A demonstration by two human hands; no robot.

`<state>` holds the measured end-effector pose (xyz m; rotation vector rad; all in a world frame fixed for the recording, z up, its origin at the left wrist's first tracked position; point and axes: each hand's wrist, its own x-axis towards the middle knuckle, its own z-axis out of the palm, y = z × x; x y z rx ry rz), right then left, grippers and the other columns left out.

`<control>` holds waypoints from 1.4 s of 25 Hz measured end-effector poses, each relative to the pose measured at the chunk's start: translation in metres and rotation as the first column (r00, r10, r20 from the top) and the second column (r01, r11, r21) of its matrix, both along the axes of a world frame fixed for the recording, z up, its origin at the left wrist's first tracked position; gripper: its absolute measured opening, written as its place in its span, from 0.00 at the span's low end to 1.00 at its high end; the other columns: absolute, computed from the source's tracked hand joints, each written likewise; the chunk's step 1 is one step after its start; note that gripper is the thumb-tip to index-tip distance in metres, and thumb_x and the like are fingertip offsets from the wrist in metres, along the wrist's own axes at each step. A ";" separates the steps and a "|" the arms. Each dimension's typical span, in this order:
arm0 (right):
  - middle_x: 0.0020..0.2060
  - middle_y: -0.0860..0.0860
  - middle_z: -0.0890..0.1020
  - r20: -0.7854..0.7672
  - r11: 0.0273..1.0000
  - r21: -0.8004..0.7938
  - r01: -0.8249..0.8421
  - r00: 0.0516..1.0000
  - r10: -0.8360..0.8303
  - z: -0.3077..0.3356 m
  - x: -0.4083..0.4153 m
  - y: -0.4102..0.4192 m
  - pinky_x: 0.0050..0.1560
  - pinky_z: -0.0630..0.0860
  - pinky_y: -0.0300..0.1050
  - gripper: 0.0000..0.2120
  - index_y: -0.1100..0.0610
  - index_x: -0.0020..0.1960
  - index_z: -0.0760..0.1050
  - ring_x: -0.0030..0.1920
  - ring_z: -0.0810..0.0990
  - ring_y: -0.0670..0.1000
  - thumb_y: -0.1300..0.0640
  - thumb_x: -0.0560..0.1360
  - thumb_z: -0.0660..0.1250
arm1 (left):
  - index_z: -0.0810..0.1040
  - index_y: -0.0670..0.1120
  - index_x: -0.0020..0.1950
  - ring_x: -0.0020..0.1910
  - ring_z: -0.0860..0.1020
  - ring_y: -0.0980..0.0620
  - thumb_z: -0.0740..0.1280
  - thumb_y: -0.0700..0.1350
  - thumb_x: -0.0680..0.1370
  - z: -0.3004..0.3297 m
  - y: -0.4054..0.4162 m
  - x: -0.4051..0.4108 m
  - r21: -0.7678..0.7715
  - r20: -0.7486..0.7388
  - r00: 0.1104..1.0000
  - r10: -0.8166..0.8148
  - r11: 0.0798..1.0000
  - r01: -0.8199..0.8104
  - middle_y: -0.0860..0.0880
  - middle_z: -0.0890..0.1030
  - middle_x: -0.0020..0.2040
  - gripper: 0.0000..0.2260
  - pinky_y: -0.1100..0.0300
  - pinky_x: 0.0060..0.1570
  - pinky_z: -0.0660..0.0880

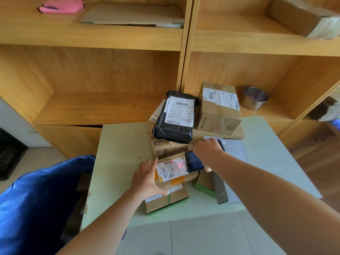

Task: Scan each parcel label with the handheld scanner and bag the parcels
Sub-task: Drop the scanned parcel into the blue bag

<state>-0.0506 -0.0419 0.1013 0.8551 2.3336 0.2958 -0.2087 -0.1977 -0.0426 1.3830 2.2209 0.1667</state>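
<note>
A small cardboard parcel (174, 173) with a white label lies on top of another box (166, 199) near the table's front. My left hand (147, 176) grips this parcel's left side, thumb underneath. My right hand (207, 147) holds a dark handheld scanner (193, 161) just right of the label, and red scan light falls on the label. Behind them is a pile of parcels: a black poly bag (174, 116) with a white label, a taped cardboard box (219, 109) and a lower box (168, 146) with QR codes. A blue bag (36, 199) stands open at the lower left.
The pale green table (117, 162) stands against wooden shelves. A metal bowl (254, 97) sits on the shelf at the right. A grey flat box (230, 162) and a green-taped box (205, 183) lie under my right arm. A dark crate (9, 155) stands at far left.
</note>
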 end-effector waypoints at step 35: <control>0.49 0.50 0.78 -0.042 0.976 -0.147 0.159 0.985 -0.166 0.000 -0.022 -0.022 0.47 0.75 0.46 0.29 0.56 0.63 0.76 0.52 0.80 0.54 0.51 0.66 0.81 | 0.48 0.54 0.81 0.68 0.62 0.48 0.72 0.73 0.56 0.006 -0.028 -0.042 0.004 -0.131 0.988 -0.084 0.996 0.085 0.53 0.62 0.71 0.61 0.54 0.66 0.66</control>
